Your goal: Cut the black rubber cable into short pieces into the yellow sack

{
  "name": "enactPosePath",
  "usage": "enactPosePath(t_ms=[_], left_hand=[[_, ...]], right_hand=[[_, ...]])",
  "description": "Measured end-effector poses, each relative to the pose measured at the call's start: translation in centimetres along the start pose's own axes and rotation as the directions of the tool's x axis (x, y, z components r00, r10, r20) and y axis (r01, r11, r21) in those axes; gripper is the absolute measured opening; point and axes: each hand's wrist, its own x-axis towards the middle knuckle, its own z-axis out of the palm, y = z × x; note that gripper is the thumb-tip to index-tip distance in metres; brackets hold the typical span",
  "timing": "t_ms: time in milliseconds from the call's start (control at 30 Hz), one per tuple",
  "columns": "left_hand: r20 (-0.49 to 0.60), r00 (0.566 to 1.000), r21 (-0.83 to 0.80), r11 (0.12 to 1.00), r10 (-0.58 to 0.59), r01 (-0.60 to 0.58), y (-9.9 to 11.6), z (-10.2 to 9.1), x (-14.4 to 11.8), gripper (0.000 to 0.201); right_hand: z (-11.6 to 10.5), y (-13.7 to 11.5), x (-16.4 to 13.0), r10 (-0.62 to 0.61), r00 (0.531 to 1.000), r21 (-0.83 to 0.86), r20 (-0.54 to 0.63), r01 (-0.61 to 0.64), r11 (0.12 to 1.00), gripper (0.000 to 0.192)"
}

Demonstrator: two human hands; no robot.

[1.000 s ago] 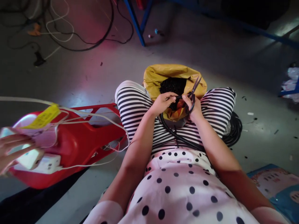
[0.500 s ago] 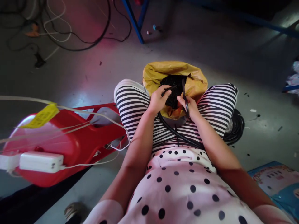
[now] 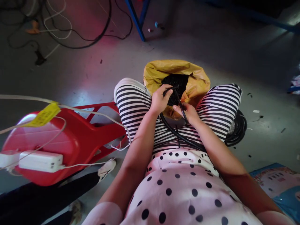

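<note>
My left hand (image 3: 159,99) pinches the end of a black corrugated tube (image 3: 174,132) over the mouth of a yellow bag (image 3: 156,69). The tube runs from under that hand across my lap to the right. In my right hand (image 3: 190,113) lies a slim, dark scissors-like tool (image 3: 182,107); its tip points up and left, reaching the tube end by my left fingers. Blur and shadow hide the exact kind of tool. Inside the bag, between my knees, is a heap of small black pieces (image 3: 172,99).
A coil of black tube (image 3: 239,129) lies by my right knee. Left of me is a red plastic stool (image 3: 86,134) with a white adapter (image 3: 41,161) and cables. Behind it show another person's dark trouser leg and shoe (image 3: 106,170). A blue metal leg (image 3: 138,23) stands ahead.
The tool in my right hand has swung from nearly upright to tilted left, its tip now at the tube end. My left hand has barely moved. A person's shoe has appeared beside the stool.
</note>
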Motion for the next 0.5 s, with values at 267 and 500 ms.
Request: enactPosePath(t_ms=[267,500], left_hand=[[-0.011,1.000,0.023,1.000,-0.002,0.002,0.36,0.39,-0.25,0.021],[-0.024,1.000,0.036,0.999,0.006,-0.006,0.05,0.67,-0.26,0.020]], right_hand=[[0.15,-0.22,-0.15,-0.003,1.000,-0.017,-0.004,0.003,1.000,0.064],[0.33,0.02,-0.11,-0.025,1.000,0.012,-0.017,0.025,1.000,0.066]])
